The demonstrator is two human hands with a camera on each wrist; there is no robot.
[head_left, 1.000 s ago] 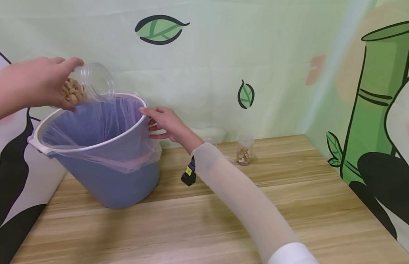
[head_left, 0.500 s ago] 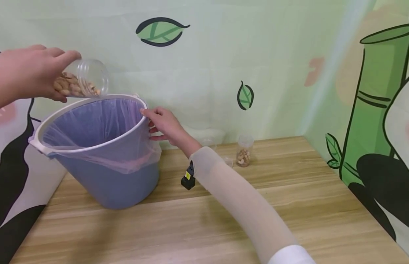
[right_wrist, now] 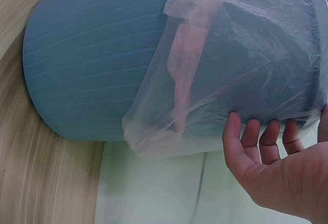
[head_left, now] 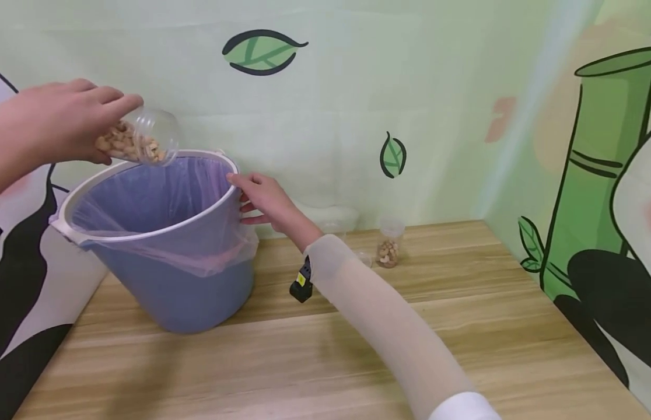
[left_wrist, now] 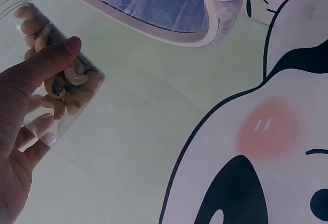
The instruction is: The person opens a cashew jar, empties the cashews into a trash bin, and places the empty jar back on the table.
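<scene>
My left hand [head_left: 68,125] grips a clear, open-mouthed plastic jar [head_left: 160,125], tipped on its side above the back rim of a blue trash bin [head_left: 199,303]. Cashews [left_wrist: 77,73] lie along the jar's lower side, some right behind its mouth. In the left wrist view the thumb presses across the jar, with fingertips on its far side. A thin translucent pink bag [head_left: 210,265] lines the bin and folds down over its white rim [head_left: 147,235]. On the bin's right side, my right hand [head_left: 268,201] holds the rim, thumb on top and fingers against the outer wall [right_wrist: 287,175].
A second clear jar [head_left: 389,245] with nuts inside stands on the wooden table [head_left: 331,361] near the back wall. Beside it, partly behind my right forearm, are a clear container [head_left: 333,226] and a clear round lid [head_left: 364,258]. A printed cloth [head_left: 436,70] hangs behind.
My left hand first raised the jar and drew it left, then brought it slightly down and right again. The nuts have slid nearer the mouth. The right hand and bin stay put.
</scene>
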